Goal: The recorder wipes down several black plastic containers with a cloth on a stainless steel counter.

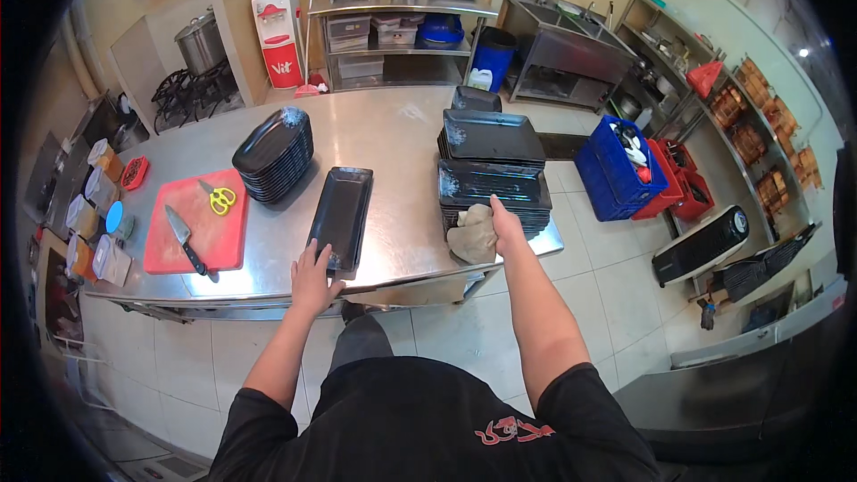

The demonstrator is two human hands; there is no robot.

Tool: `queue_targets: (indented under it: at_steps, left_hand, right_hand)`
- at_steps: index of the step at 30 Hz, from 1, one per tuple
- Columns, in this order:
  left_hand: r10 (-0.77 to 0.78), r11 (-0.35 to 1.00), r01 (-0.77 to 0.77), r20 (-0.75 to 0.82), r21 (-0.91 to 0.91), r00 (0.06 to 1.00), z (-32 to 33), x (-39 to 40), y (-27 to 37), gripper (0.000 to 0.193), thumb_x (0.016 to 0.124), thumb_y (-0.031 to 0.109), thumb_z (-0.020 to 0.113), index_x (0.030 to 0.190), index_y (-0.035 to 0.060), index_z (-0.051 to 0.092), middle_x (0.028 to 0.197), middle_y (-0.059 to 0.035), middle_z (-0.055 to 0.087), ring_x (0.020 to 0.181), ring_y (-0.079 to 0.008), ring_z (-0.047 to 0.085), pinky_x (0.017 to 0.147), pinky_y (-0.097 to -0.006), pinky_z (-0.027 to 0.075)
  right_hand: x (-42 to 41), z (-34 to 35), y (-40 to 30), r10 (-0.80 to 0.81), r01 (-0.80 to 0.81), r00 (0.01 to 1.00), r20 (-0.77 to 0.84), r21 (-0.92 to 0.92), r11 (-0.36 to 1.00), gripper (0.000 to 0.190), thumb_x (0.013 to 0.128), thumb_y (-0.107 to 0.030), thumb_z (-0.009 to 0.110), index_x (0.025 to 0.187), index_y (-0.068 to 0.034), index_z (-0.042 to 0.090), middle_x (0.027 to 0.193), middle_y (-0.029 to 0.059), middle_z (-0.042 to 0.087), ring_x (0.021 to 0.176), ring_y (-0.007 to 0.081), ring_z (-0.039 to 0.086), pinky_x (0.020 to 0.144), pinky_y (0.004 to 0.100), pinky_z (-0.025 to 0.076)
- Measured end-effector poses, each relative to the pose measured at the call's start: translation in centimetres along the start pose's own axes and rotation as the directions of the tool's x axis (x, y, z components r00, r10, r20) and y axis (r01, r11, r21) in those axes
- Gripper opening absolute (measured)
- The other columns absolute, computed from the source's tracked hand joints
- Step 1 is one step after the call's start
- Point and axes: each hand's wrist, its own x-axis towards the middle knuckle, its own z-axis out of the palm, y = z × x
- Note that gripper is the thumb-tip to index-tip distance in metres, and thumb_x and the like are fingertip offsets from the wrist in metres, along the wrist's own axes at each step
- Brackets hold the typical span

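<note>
On the steel table lies a long black rectangular plate (343, 211), low-rimmed, with a pale blue speckled patch at its near end. My left hand (313, 281) rests at that near left corner, fingers spread, not gripped around it. A bunched beige cloth (474, 241) is held in my right hand (507, 227) against the near side of a stack of black rectangular plates (495, 184). The cloth hides part of that stack's front. Behind it rises a second stack of similar plates (495, 137). A stack of black oval-ended dishes (274, 154) stands farther left.
A red cutting board (217, 241) carries a kitchen knife (184, 237) and yellow-handled scissors (221, 199). Several lidded containers (100, 214) line the table's left end. A smaller black dish (476, 99) sits behind the plate stacks. Blue crates (612, 177) stand on the floor at right.
</note>
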Motion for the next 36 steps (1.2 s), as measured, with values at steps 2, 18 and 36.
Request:
queue_targets:
  at_steps: [2, 18, 36]
  left_hand:
    - [0.001, 0.999, -0.001, -0.010, -0.035, 1.000, -0.1, 0.0, 0.9, 0.073, 0.068, 0.025, 0.074, 0.131, 0.0102, 0.041, 0.141, -0.0175, 0.029, 0.129, -0.0323, 0.031, 0.104, -0.0520, 0.026]
    - [0.381, 0.673, -0.261, 0.022, -0.692, 0.924, -6.7, 1.7, 13.6, 0.073, 0.075, 0.033, 0.071, 0.132, 0.0014, 0.037, 0.129, -0.0212, 0.046, 0.117, -0.0296, 0.048, 0.094, -0.0389, 0.042]
    - [0.301, 0.494, -0.091, 0.072, -0.865, 0.951, 1.9, -5.0, 18.8, 0.054, 0.098, 0.041, 0.031, 0.064, 0.0006, 0.044, 0.056, -0.0036, 0.042, 0.055, -0.0129, 0.038, 0.051, -0.0337, 0.033]
  right_hand:
    - [0.1, -0.1, -0.4, -0.004, 0.004, 0.999, -0.033, 0.002, 1.000, 0.040, 0.086, -0.033, 0.058, 0.102, 0.004, 0.057, 0.098, 0.0136, 0.061, 0.083, 0.0239, 0.061, 0.073, 0.0370, 0.051]
    - [-16.7, -10.3, -6.2, -0.087, 0.551, 0.832, 0.548, -0.834, 0.010, 0.028, 0.083, -0.029, 0.054, 0.082, -0.003, 0.064, 0.079, 0.0178, 0.061, 0.073, 0.0281, 0.060, 0.065, 0.0395, 0.046]
    - [-20.5, -3.4, 8.7, -0.807, 0.571, 0.560, 0.186, -0.793, 0.213, 0.030, 0.084, -0.020, 0.056, 0.112, -0.008, 0.054, 0.089, 0.0132, 0.057, 0.082, 0.0334, 0.058, 0.066, 0.0422, 0.049]
